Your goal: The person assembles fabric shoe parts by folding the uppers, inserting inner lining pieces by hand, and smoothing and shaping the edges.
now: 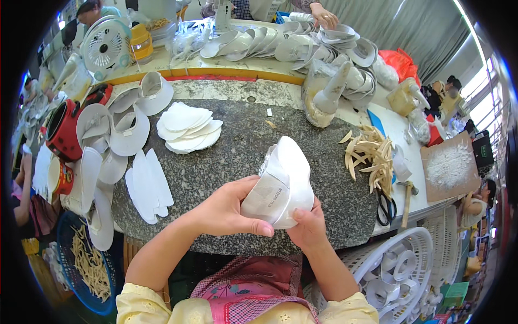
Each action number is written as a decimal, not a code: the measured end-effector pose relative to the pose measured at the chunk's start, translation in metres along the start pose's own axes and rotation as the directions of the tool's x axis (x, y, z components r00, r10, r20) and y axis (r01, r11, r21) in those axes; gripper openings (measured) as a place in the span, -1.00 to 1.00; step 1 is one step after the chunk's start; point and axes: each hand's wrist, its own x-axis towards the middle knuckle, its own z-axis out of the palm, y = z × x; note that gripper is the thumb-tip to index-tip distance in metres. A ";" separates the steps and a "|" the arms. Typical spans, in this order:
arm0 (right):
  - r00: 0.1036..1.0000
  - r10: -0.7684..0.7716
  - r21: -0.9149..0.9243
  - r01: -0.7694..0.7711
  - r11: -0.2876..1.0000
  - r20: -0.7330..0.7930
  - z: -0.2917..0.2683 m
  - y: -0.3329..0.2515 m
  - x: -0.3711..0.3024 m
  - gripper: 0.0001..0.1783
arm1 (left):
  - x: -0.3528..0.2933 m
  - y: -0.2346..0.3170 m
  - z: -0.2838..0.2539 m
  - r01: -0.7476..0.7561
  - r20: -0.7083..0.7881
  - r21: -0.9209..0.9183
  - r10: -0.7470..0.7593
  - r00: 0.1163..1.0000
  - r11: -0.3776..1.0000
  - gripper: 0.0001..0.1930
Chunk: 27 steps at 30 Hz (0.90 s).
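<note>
A white slipper upper [295, 181], with a grey printed lining showing on its left side, is held up above the stone slab. My left hand [229, 208] grips it from the left, fingers behind and thumb along its lower edge. At the lower right, my right hand [308, 224] pinches its edge between thumb and fingers. Part of its inside is hidden from view. On the slab to the left lie a pile of white rounded pieces [189, 127] and several long white insole-shaped pieces [148, 186].
The speckled slab [243, 121] covers the worktop. Finished-looking white slippers [129, 129] stand at left. Cream strips [369, 156], black scissors [385, 208] and a hammer [408, 202] lie at right. A white basket [423, 254] and blue basket [65, 264] flank me. Beyond, a co-worker's hand [325, 16] touches stacked uppers.
</note>
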 end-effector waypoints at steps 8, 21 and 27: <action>0.769 -0.280 0.567 -0.128 0.814 0.575 -0.018 0.013 0.010 -0.38 | -0.014 0.007 0.010 -0.182 -0.226 0.224 0.232 0.946 0.958 -0.58; 0.928 -0.062 0.297 -0.054 0.953 0.368 -0.003 -0.005 -0.010 -0.66 | -0.014 0.024 0.031 -0.334 0.074 0.878 0.592 0.803 0.343 -0.50; 0.975 -0.073 -0.035 0.068 0.997 -0.210 0.027 -0.001 -0.012 -0.27 | -0.008 0.002 0.028 -0.313 0.243 0.939 0.364 0.899 0.144 -0.75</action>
